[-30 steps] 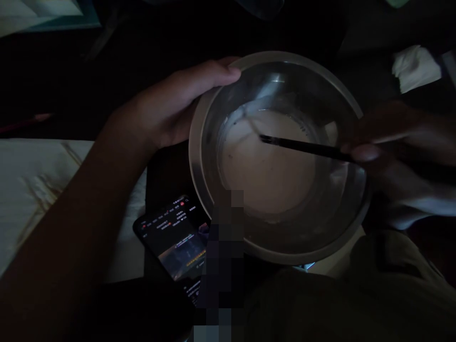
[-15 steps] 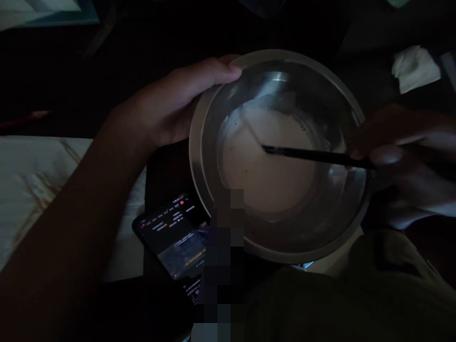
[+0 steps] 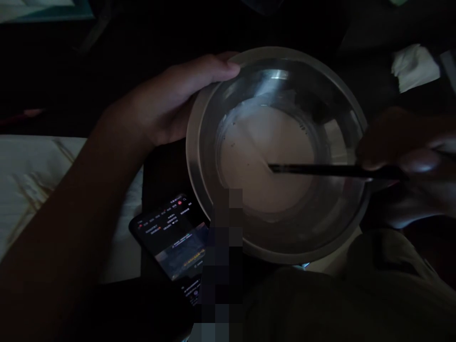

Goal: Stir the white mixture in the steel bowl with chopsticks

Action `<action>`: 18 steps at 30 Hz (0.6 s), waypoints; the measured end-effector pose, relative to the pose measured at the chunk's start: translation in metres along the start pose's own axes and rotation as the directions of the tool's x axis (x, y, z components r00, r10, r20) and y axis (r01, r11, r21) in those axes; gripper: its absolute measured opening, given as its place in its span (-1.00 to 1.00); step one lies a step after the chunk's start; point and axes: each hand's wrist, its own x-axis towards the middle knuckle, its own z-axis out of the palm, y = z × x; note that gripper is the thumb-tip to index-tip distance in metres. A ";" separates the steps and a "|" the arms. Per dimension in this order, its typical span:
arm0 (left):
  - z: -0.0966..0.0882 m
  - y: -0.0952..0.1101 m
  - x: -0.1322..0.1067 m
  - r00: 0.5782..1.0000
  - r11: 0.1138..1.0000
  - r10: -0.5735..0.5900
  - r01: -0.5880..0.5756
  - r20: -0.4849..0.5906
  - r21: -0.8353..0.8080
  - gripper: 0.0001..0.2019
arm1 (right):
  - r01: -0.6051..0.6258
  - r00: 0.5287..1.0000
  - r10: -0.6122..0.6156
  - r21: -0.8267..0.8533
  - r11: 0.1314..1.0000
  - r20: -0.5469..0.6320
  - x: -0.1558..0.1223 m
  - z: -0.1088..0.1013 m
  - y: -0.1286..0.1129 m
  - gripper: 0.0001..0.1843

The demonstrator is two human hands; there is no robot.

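Holding the metal bowl [image 3: 193, 147] by its upper-left rim w/ my left hand [image 3: 174, 97], thumb over the lip, other fingers mostly out of sight behind the wall, so can't tell how much weight they take; my right hand [image 3: 409, 147] is closed round a dark stick [image 3: 320, 170], fingers pinched on it w/ little gap, tho that side's dim & blurred at my end; stick crosses the right rim in view, tip about at the surface of the pale liquid [image 3: 263, 137], depth can't be judged.

Bowl sits mid-view, mouth facing the cam, w/ the phone [image 3: 174, 242] just beside its lower-left edge, screen lit; that's my main worry; a hard push of the stick against the wall could tip the bowl or splash, & the phone would prob. get wet first, then the white sheet [image 3: 124, 256] w/ its thin straws [image 3: 35, 187]; what's under the bowl is too dark to make out, so if it's uneven, a one-sided hold may not stop it rocking; R knuckles look low near the rim & could bump it; if the pinch loosened, the stick could slide in; drips could land on the dark cloth [image 3: 302, 304] nearest me.
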 end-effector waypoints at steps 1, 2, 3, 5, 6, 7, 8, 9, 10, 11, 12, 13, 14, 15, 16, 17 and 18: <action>-0.001 0.000 0.000 1.000 1.000 -0.003 0.003 0.004 -0.001 -0.68 | 0.084 0.993 -0.087 0.039 0.996 0.085 0.002 -0.002 -0.001 -0.71; -0.001 0.000 0.001 1.000 1.000 -0.005 0.005 0.005 -0.002 -0.67 | 0.175 0.971 -0.185 0.074 0.982 0.152 0.005 -0.001 -0.002 -0.75; -0.001 0.000 0.001 1.000 1.000 -0.011 0.011 0.005 0.004 -0.66 | 0.253 0.948 -0.266 0.092 0.963 0.176 0.009 0.003 -0.004 -0.80; 0.000 0.001 0.001 1.000 0.999 -0.014 0.014 -0.016 0.032 -0.64 | 0.332 0.936 -0.336 0.057 0.942 0.103 0.014 0.015 -0.008 -0.89; 0.001 0.001 0.001 0.999 0.999 -0.012 0.013 -0.034 0.051 -0.63 | 0.324 0.945 -0.325 0.027 0.946 0.040 0.015 0.021 -0.010 -0.92; 0.002 0.001 0.001 0.998 0.998 -0.015 0.019 -0.054 0.067 -0.63 | 0.291 0.956 -0.291 0.001 0.957 -0.027 0.015 0.025 -0.011 -0.93; 0.003 0.002 0.000 0.997 0.997 -0.021 0.026 -0.073 0.077 -0.62 | 0.248 0.966 -0.249 -0.019 0.969 -0.068 0.013 0.026 -0.011 -0.92; 0.004 0.002 0.000 0.996 0.997 -0.024 0.030 -0.084 0.076 -0.62 | 0.216 0.974 -0.217 -0.027 0.976 -0.067 0.010 0.025 -0.010 -0.91; 0.004 0.002 0.000 0.997 0.997 -0.025 0.031 -0.077 0.070 -0.61 | 0.178 0.983 -0.179 -0.030 0.984 -0.046 0.007 0.021 -0.008 -0.89; 0.004 0.002 0.000 0.997 0.997 -0.028 0.032 -0.069 0.063 -0.62 | 0.147 0.989 -0.148 -0.028 0.989 -0.014 0.004 0.016 -0.006 -0.88; 0.004 0.002 0.000 0.998 0.998 -0.027 0.031 -0.062 0.058 -0.62 | 0.129 0.991 -0.129 -0.011 0.992 0.022 0.002 0.010 -0.005 -0.86; 0.004 0.002 0.000 0.998 0.998 -0.029 0.033 -0.062 0.059 -0.62 | 0.124 0.990 -0.124 0.014 0.992 0.061 0.001 0.006 -0.004 -0.83; 0.004 0.002 0.000 0.997 0.997 -0.030 0.034 -0.071 0.064 -0.62 | 0.133 0.986 -0.136 0.041 0.990 0.094 0.001 0.004 -0.004 -0.81; 0.003 0.002 0.000 0.996 0.997 -0.036 0.042 -0.084 0.072 -0.60 | 0.165 0.980 -0.171 0.068 0.984 0.100 0.003 0.005 -0.005 -0.79; 0.003 0.002 0.000 0.994 0.996 -0.042 0.050 -0.102 0.079 -0.58 | 0.218 0.969 -0.226 0.083 0.972 0.098 0.007 0.007 -0.006 -0.80; 0.003 0.002 0.001 0.992 0.995 -0.046 0.056 -0.114 0.085 -0.56 | 0.272 0.956 -0.280 0.090 0.958 0.087 0.010 0.012 -0.009 -0.83; 0.004 0.003 0.001 0.992 0.994 -0.048 0.059 -0.118 0.091 -0.54 | 0.300 0.951 -0.304 0.077 0.951 0.055 0.014 0.018 -0.011 -0.87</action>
